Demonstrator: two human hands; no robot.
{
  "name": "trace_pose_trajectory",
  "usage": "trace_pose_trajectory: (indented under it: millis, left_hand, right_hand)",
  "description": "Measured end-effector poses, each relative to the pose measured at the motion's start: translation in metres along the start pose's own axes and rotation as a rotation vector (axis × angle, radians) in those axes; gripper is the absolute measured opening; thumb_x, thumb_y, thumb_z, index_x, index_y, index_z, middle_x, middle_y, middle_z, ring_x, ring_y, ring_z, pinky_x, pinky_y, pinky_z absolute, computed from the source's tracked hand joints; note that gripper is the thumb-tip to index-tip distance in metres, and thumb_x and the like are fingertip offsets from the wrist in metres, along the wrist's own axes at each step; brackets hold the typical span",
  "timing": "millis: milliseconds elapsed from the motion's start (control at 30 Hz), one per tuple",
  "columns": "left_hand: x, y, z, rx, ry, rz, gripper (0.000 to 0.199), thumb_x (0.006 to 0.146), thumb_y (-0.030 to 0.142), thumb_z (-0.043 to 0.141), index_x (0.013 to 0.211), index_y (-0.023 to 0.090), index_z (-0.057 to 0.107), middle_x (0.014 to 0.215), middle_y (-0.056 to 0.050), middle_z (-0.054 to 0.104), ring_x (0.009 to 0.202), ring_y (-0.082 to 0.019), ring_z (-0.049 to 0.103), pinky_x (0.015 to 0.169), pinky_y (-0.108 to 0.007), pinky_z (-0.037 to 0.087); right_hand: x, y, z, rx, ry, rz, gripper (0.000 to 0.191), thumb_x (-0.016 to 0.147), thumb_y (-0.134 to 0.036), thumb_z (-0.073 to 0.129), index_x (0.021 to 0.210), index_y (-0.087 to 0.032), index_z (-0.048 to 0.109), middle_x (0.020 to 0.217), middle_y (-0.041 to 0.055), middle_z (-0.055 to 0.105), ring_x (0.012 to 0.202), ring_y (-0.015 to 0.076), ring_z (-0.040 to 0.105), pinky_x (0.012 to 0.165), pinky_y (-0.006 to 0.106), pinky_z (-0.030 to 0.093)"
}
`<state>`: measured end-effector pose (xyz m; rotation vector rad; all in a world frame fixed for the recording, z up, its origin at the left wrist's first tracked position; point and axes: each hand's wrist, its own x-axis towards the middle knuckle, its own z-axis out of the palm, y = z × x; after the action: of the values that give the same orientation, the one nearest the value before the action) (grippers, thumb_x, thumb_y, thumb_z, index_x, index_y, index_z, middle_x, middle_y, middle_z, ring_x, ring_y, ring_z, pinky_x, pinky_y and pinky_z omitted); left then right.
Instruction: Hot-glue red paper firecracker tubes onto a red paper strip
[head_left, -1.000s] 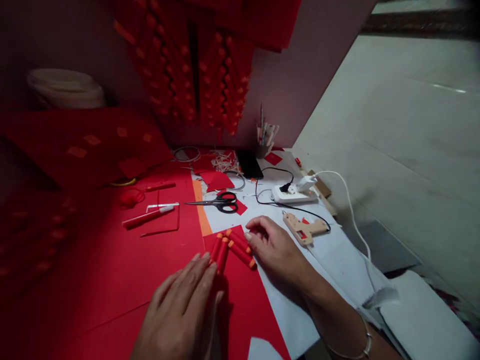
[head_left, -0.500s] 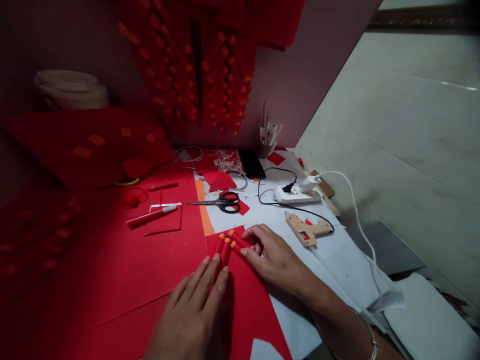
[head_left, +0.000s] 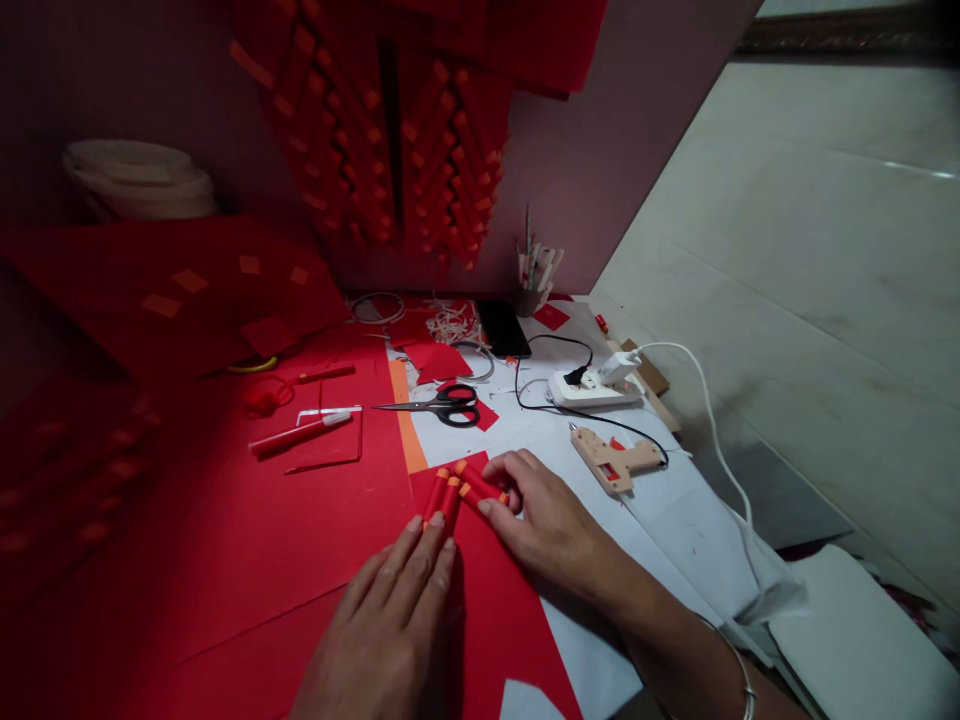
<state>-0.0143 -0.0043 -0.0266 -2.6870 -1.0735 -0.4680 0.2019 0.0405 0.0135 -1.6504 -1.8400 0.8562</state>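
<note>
Red paper rolls [head_left: 451, 494] with orange bands at their ends lie in a V on a red paper sheet [head_left: 502, 610]. My left hand [head_left: 386, 620] rests with outstretched fingers on the lower ends of the left-hand rolls, pressing them against the sheet. The thumb and fingers of my right hand [head_left: 551, 525] are closed around the right-hand rolls [head_left: 486, 483], which slant down to the right. Their upper ends meet the left rolls near the top of the sheet. Part of the rolls is hidden beneath my fingers.
Black-handled scissors [head_left: 442, 405] lie beyond the rolls. A beige glue gun [head_left: 616, 460] and a white power strip [head_left: 596, 388] with cords are at right. A red marker [head_left: 300, 436] lies at left. Behind stand a phone [head_left: 503, 329] and a pen cup [head_left: 531, 298].
My left hand has slid very slightly down the rolls, showing a little more of them. My right hand keeps its hold almost unchanged.
</note>
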Motion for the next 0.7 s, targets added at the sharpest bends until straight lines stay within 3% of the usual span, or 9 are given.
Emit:
trace_pose_trajectory:
  millis: [367,700]
  left_hand:
    - [0.013,0.001,-0.015,0.041,0.014,0.014,0.062,0.070,0.007,0.045,0.125,0.011,0.071,0.136,-0.015,0.067,0.118,-0.031,0.069,0.090,-0.044,0.054]
    - [0.013,0.000,-0.014,0.089,0.046,0.043,0.060,0.068,0.005,0.045,0.121,0.010,0.071,0.132,-0.016,0.071,0.115,-0.031,0.071,0.091,-0.046,0.048]
  right_hand:
    - [0.002,0.000,0.000,0.000,0.000,0.007,0.016,0.088,-0.017,0.061,0.102,-0.023,0.059,0.101,0.0026,0.061,0.084,0.0185,0.057,0.077,0.035,0.047]
    - [0.001,-0.001,-0.001,-0.004,-0.005,0.006,0.015,0.089,-0.018,0.061,0.103,-0.024,0.058,0.102,0.0031,0.061,0.084,0.0187,0.057,0.078,0.035,0.047]
